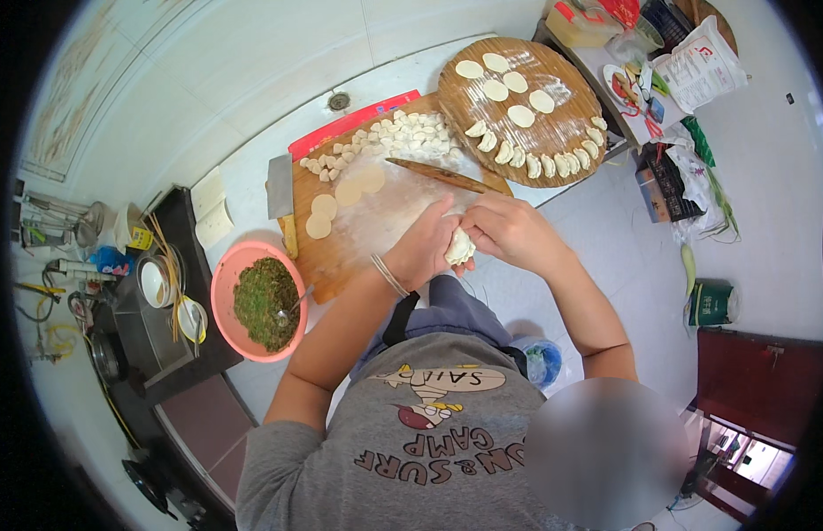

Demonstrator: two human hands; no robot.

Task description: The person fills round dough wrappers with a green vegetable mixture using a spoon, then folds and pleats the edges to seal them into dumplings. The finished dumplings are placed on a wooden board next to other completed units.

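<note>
One dumpling [459,249] in hand, held between two hands: the left hand [420,246] and the right hand [513,232]. About twelve finished dumplings [534,166], in a curved row, and six dough rounds [520,116] on one round wooden board [553,128], at 1 o'clock from the held piece. Four further wrappers [324,207], partly overlapping, at 10 o'clock on one rectangular board [367,234], dusted with flour. Small dough pieces [411,134], many, crowded at 11 o'clock, too close-set to count. One tapered rolling pin [438,174], lying aslant between 11 and 12 o'clock. One cleaver [280,188], at 10 o'clock, along the rectangular board's edge. One pink bowl [220,296], between 8 and 9 o'clock, containing green chopped filling [259,301] and one spoon [284,315]. Position of the held dumpling: in front of the body, just off the board's near edge; left fingers cupped around its 9 o'clock side, with fingertips showing beneath at 6 o'clock; right fingers bunched narrow, pinching at its upper edge towards 1 o'clock; exact thumb contact cannot be told. Appearance: pale off-white, plump, folded, surface ridged with pleats; whether the seam is fully sealed cannot be told.
</note>
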